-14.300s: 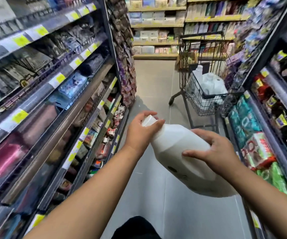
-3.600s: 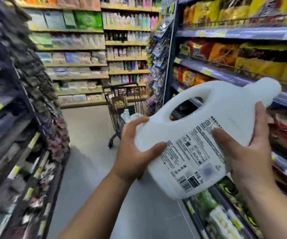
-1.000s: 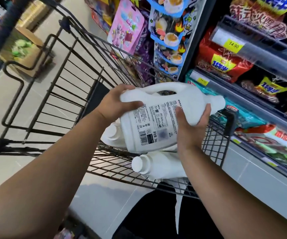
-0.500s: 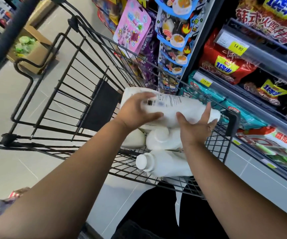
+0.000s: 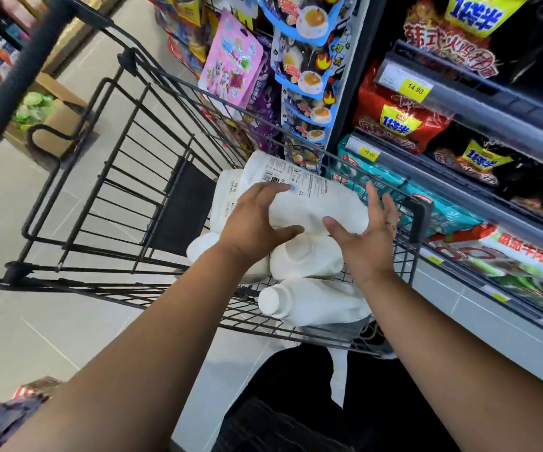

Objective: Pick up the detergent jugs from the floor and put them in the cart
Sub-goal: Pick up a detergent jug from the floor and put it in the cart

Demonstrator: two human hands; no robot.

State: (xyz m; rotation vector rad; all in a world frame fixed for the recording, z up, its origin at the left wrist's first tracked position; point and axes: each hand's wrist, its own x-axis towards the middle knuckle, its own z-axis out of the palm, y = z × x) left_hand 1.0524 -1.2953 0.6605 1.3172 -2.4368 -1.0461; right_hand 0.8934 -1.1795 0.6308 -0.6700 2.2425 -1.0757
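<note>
A white detergent jug (image 5: 315,203) with a printed label lies on its side on top of several other white jugs in the black wire cart (image 5: 123,151). My left hand (image 5: 257,223) holds this top jug, fingers curved over the label and thumb under its near side. My right hand (image 5: 369,236) is at the jug's right end with fingers straight and spread, thumb touching the jug. Below lie a jug with its cap facing me (image 5: 306,259) and another pointing left (image 5: 312,305).
Freezer shelves with red and green food packs (image 5: 400,119) stand close on the right of the cart. Hanging snack packets (image 5: 231,63) are beyond the cart. A cardboard box (image 5: 51,112) sits on the tiled floor at far left. My dark trousers show below.
The jug has sunk onto the pile in the cart. My right hand has loosened from it and its fingers have spread; my left hand stays on it.
</note>
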